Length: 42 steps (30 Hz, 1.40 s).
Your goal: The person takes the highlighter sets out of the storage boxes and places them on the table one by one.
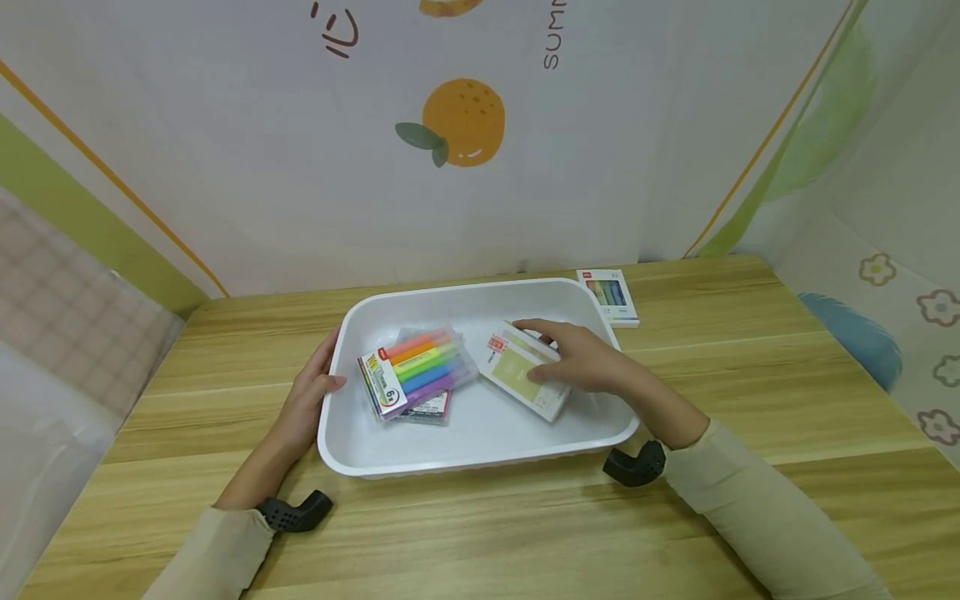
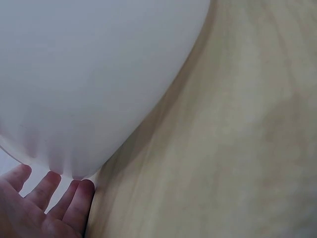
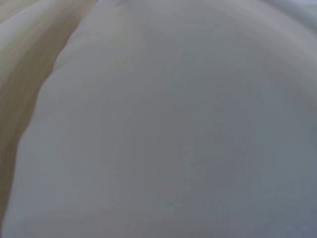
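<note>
A white plastic bin (image 1: pixel 420 446) sits on the table. My left hand (image 1: pixel 306 408) holds its left side, thumb over the rim and fingers against the outer wall; those fingers (image 2: pixel 37 193) show in the left wrist view. Inside the bin, my right hand (image 1: pixel 585 358) grips a pale green and white box (image 1: pixel 517 375) marked 12, thumb on its top face and fingers at its far edge. To the left lies a clear pack of highlighters (image 1: pixel 420 371) in several colours. Under it, another flat pack (image 1: pixel 431 408) is mostly hidden. The right wrist view shows only the bin's pale wall (image 3: pixel 168 124) up close.
Behind the bin's back right corner, a white box with coloured pens (image 1: pixel 609 296) lies on the wooden table (image 1: pixel 465 533). A white sheet with an orange print (image 1: pixel 465 121) hangs along the back edge. Something blue (image 1: pixel 855 337) is beyond the right edge.
</note>
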Motion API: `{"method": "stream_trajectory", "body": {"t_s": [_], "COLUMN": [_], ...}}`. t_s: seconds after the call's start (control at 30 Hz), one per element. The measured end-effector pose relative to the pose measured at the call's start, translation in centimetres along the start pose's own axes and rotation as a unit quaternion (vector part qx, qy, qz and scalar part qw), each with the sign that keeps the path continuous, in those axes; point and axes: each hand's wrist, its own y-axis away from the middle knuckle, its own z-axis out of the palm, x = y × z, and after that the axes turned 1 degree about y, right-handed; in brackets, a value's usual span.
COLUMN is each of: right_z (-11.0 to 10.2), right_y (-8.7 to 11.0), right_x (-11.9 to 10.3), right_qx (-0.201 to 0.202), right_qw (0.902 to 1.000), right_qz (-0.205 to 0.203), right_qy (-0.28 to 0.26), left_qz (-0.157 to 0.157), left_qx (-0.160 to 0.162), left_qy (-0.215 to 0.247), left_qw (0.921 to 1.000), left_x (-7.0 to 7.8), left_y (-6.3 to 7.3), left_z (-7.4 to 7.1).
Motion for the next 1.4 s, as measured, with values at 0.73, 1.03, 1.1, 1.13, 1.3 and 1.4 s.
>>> {"method": "stream_trajectory", "body": {"t_s": [0.73,1.03,1.1,1.13,1.3,1.4], "right_z": [-1.4,-2.6,-2.9,-3.0,-3.8,-4.3], "right_y": [0.6,1.0,1.1,1.1,1.4,1.5], "right_x": [-0.1,0.1,0.2,0.2,0.4,0.5], "right_qx": [0.011,0.026,0.031,0.033,0.042,0.046], "right_qw": [0.999,0.9971,0.9966,0.9964,0.994,0.9918], "right_qz": [-0.003,-0.012,-0.006,-0.005,0.009,0.011], "right_qy": [-0.042,-0.07,-0.076,-0.078,-0.1,-0.119], "left_qz": [-0.003,-0.003,-0.004,-0.005,-0.004,-0.004], "left_qx": [0.002,0.003,0.002,0.002,-0.001,-0.001], "left_qy": [0.001,0.011,0.01,0.009,0.003,0.002], "left_qw": [1.0,0.9999,0.9999,0.9999,1.0,1.0], "left_x": [0.0,0.1,0.1,0.1,0.0,0.0], "left_y": [0.0,-0.1,-0.1,-0.1,-0.1,-0.1], "left_z": [0.1,0.1,0.1,0.1,0.0,0.0]}}
